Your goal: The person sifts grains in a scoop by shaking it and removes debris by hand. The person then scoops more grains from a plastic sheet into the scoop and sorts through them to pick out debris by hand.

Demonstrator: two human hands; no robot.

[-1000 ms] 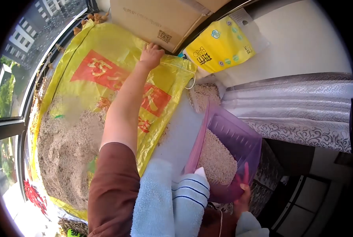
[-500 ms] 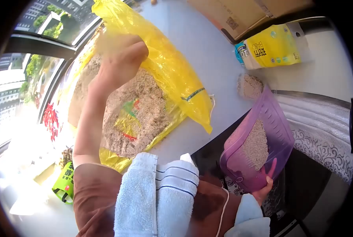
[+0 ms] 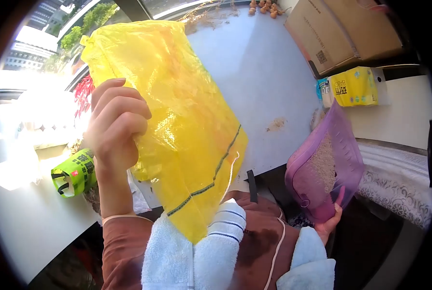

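Note:
A large yellow plastic bag (image 3: 182, 106) hangs raised on the left, its lower corner over the light blue towel (image 3: 172, 256). My left hand (image 3: 120, 121) has its fingers curled round the bag's left edge. At the right, a purple translucent plastic container (image 3: 347, 159) is tilted, with beige grains (image 3: 323, 164) inside. My right hand (image 3: 330, 221) grips its lower end, partly hidden by it. A white string (image 3: 232, 169) dangles from the bag.
Across the blue-grey tabletop (image 3: 254, 63) lie a few scattered grains (image 3: 277, 124). Beyond are a cardboard box (image 3: 332, 34), a yellow packet (image 3: 353, 87) and small brown gourds (image 3: 265, 7). A green bag (image 3: 75, 173) stands at left, near red chillies (image 3: 84, 95).
My left hand has lifted and folded the yellow bag up toward me, and the grain pile on it no longer shows. The purple container stays in my right hand.

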